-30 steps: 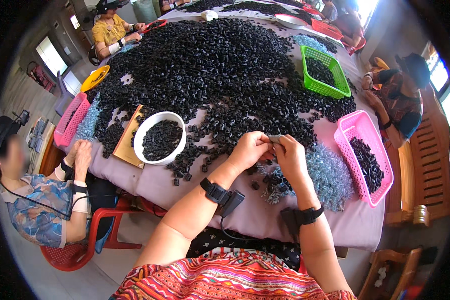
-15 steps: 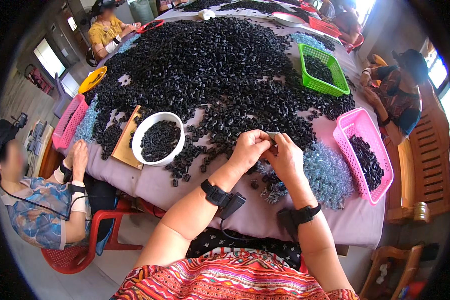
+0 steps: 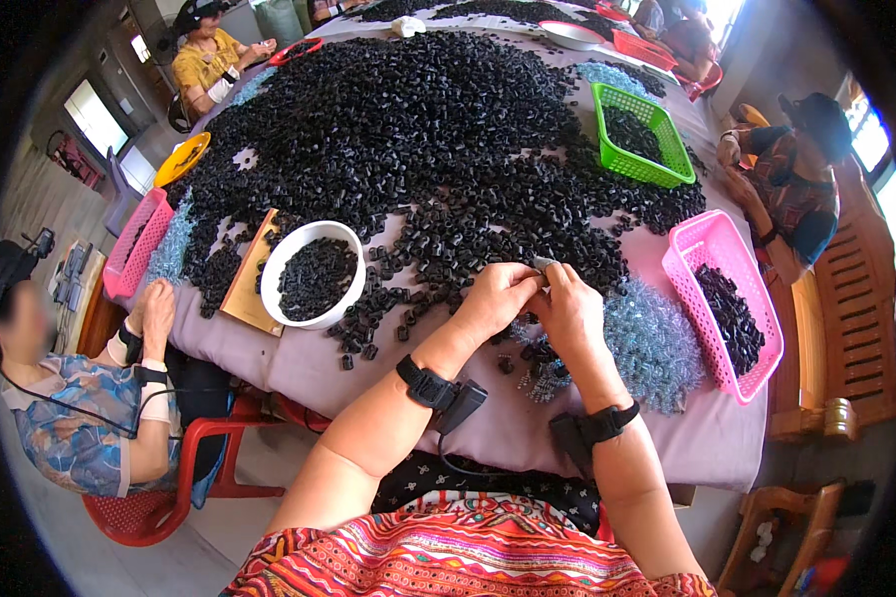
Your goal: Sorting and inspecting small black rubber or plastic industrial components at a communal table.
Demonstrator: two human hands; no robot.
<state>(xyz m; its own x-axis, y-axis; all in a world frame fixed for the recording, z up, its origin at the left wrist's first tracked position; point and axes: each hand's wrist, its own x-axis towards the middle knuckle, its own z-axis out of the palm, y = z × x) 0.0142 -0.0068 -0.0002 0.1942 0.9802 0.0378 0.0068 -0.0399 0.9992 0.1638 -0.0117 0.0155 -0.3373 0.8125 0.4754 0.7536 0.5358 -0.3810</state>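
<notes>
My left hand (image 3: 498,300) and my right hand (image 3: 575,313) meet over the near side of the table, fingertips pinched together. What they grip is too small and hidden to name; a greyish bit (image 3: 544,264) shows at the fingertips of my right hand. Just beyond my hands spreads a big heap of small black plastic pieces (image 3: 398,119). Beside and under my right hand lies a pile of small clear bluish plastic pieces (image 3: 652,343). To the right stands a pink basket (image 3: 682,261) with black pieces in it.
A white round bowl (image 3: 354,298) of small black parts stands left of my hands, against a wooden board (image 3: 246,297). A green basket (image 3: 607,149) sits farther right, a yellow plate (image 3: 181,159) far left. Co-workers sit around the table, one at near left (image 3: 90,418).
My hands stay pinched together in nearly the same place, with the fingers shifting slightly. The whole view has moved very little.
</notes>
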